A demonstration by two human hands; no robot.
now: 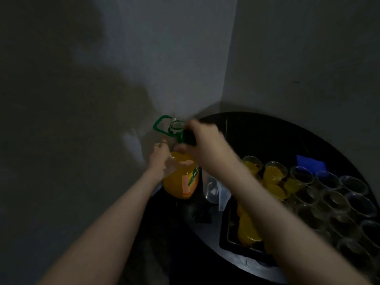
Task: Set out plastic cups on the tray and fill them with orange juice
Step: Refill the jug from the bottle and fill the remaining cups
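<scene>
A big orange juice bottle (182, 179) with a green carry handle (159, 125) stands at the left edge of the round black table (267, 136). Its mouth (176, 125) is uncovered. My left hand (164, 159) grips the bottle's shoulder. My right hand (200, 138) holds the dark green cap (188, 136) just right of the mouth. A black tray (228, 235) at the right carries several clear plastic cups. Those on the left (273, 174) hold orange juice. Those on the right (337, 200) look empty. My right forearm hides part of the tray.
A clear plastic wrapper or container (216, 191) lies between the bottle and the tray. A blue cloth (311, 163) sits behind the cups. Grey walls meet in a corner right behind the table. A small dark object (202, 218) lies in front of the bottle.
</scene>
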